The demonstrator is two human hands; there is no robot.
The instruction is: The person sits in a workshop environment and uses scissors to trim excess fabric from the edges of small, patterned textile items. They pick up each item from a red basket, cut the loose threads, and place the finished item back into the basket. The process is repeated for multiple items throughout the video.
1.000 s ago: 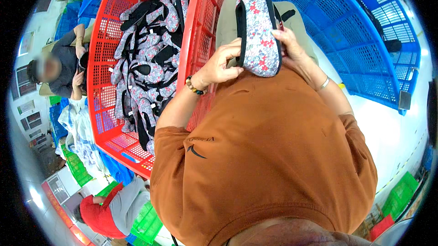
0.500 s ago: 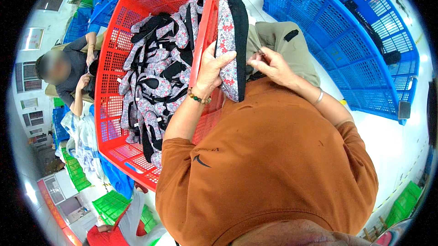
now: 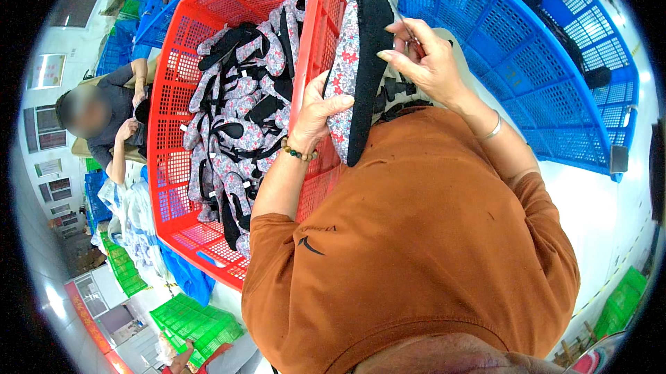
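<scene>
slipper, flat and floral-topped with a black sole, is held up on edge in front of the person's chest, just beside the wall of the red crate. it looks light and fairly soft, a foam sort of thing that would bend under a squeeze but hold its outline; nothing breakable about it. the cloth face ought to give decent grip, the black edge a bit smoother. best taken around the middle of its length, thumb on one face and fingers on the other.

its long axis runs nearly up and down in the view, one rounded end pointing away from the person towards the far crates, the other end down at the orange shirt. the patterned face turns to the person's left, the black sole edge to the right.

left hand is clamped round the lower half, thumb across the flowered side. right hand is pinched closed at the upper part, holding what seems a thin tool; too small to be sure.

more slippers of the same print lie heaped in the red crate; blue crates stand to the right, and another person sits beyond on the left.
</scene>
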